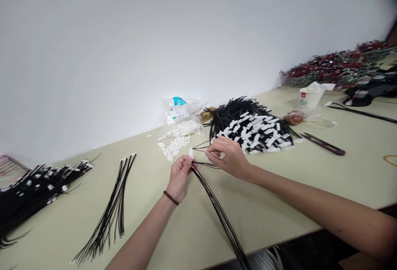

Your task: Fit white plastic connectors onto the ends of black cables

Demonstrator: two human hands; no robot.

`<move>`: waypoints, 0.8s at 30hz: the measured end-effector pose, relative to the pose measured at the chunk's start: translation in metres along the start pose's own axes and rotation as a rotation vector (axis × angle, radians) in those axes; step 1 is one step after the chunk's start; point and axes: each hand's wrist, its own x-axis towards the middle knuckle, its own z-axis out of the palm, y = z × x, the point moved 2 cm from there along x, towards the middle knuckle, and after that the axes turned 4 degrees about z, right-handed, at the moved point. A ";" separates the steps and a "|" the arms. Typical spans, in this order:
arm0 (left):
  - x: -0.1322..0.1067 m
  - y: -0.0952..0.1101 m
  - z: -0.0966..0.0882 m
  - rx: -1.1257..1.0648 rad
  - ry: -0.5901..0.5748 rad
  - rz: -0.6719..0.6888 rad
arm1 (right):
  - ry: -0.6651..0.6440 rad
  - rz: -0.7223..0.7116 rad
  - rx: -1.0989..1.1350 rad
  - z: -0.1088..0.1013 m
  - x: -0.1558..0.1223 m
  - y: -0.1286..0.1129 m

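Note:
My left hand [180, 171] pinches a white plastic connector [191, 153] from which a bundle of thin black wires [217, 210] trails down over the table's front edge. Close by on the right, my right hand [228, 154] is closed, thumb and forefinger together on one or more thin black wires [200, 147] that reach toward the connector. How many wires sit in its fingers is too fine to tell. Beyond the hands lie a pile of loose white connectors [173, 146] and a large heap of black cables with white ends [251, 127].
A clear plastic bag [181, 115] stands against the wall. To the left are a small wire bundle [116, 199] and a bigger one [40, 195]. Tweezers [324, 144], a paper cup [311, 96] and dark red dried flowers [335, 67] lie right.

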 end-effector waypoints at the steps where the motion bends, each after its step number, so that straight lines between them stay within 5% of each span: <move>1: 0.000 0.000 0.000 0.011 -0.003 0.001 | 0.001 0.000 -0.006 0.000 0.000 0.000; 12: -0.003 0.007 0.003 0.194 -0.104 0.044 | -0.077 -0.101 -0.118 -0.003 0.003 0.001; 19: -0.006 0.011 0.008 0.209 -0.164 0.024 | -0.300 -0.092 0.240 0.002 0.002 0.001; 24: -0.007 0.009 0.009 0.175 -0.155 -0.010 | -0.344 -0.051 0.239 0.004 0.002 0.004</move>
